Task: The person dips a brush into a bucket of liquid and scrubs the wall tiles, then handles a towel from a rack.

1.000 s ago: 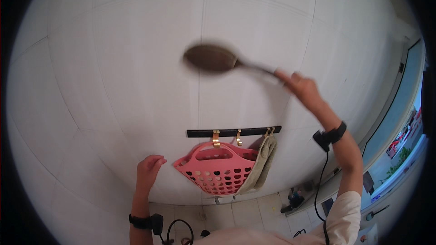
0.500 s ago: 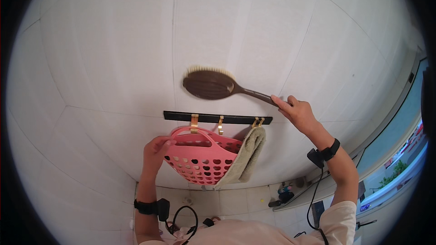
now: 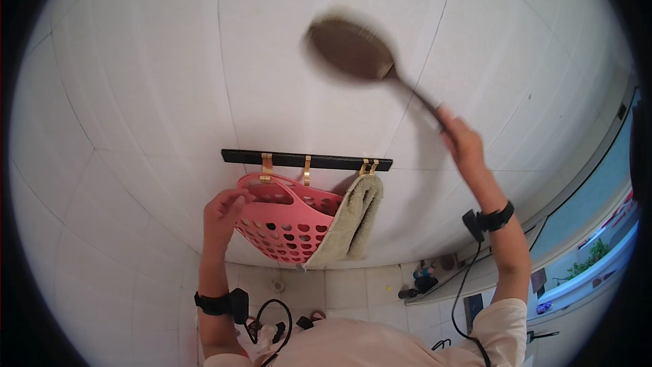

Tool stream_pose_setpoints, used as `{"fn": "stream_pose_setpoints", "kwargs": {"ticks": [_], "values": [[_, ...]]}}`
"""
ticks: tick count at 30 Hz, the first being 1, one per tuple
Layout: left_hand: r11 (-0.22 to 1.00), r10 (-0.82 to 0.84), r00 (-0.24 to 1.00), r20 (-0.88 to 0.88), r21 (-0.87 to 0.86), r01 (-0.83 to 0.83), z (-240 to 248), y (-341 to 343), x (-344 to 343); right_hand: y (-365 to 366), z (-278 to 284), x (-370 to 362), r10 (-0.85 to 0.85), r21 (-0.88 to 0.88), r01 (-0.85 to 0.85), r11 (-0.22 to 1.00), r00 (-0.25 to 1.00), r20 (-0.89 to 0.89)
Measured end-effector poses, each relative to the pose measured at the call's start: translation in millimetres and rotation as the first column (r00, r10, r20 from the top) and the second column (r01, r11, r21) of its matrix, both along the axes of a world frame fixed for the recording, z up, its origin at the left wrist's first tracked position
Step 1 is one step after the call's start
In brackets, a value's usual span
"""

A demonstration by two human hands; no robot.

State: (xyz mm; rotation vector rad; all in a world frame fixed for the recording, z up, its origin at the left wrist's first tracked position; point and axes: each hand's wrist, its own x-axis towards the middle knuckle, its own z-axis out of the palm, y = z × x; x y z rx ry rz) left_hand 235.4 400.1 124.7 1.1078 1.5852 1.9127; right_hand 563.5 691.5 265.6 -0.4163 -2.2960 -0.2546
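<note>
My right hand (image 3: 465, 146) is closed round the handle of a dark brown long-handled bath brush (image 3: 350, 47), raised in front of the tiled wall. The brush head is smeared by motion, its pale bristles along the upper edge. My left hand (image 3: 224, 211) has its fingers curled at the left end of a pink plastic basket (image 3: 288, 231), by the handle; part of the grip is hidden. The basket, full of round holes, hangs from a gold hook (image 3: 267, 163) on a black rail (image 3: 333, 160). Beside it a grey-green towel (image 3: 350, 221) hangs at the rail's right end.
One gold hook (image 3: 308, 170) in the middle of the rail bears nothing. Pale tiles (image 3: 156, 95) cover the wall. Below, a few small dark items (image 3: 424, 278) stand near the wall's foot. A window (image 3: 584, 251) with a green plant lies to the right. Cables run from both wrist straps.
My right hand has moved the brush up and to the right, tilting its head higher. The rail, basket and towel appear shifted slightly left and up in the view. My left hand stays by the basket.
</note>
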Motion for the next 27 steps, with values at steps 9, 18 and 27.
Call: {"fn": "stream_pose_setpoints", "kwargs": {"ticks": [9,18,27], "values": [[0.998,0.064,0.997,0.036,0.008,-0.064,1.9,-13.4,5.8,-1.1,-31.3,84.8,-0.278,0.187,0.234,0.954,0.925,0.259],[0.997,0.035,0.997,0.065,0.071,-0.039,-17.4,-12.4,9.5,-38.8,-47.6,-21.1,-0.059,0.031,0.051,0.998,0.916,0.397],[0.996,-0.092,0.995,-0.045,-0.008,0.091,-5.4,6.9,13.1,-50.4,-45.9,-60.7,-0.038,0.074,0.011,0.997,0.924,0.38]]}}
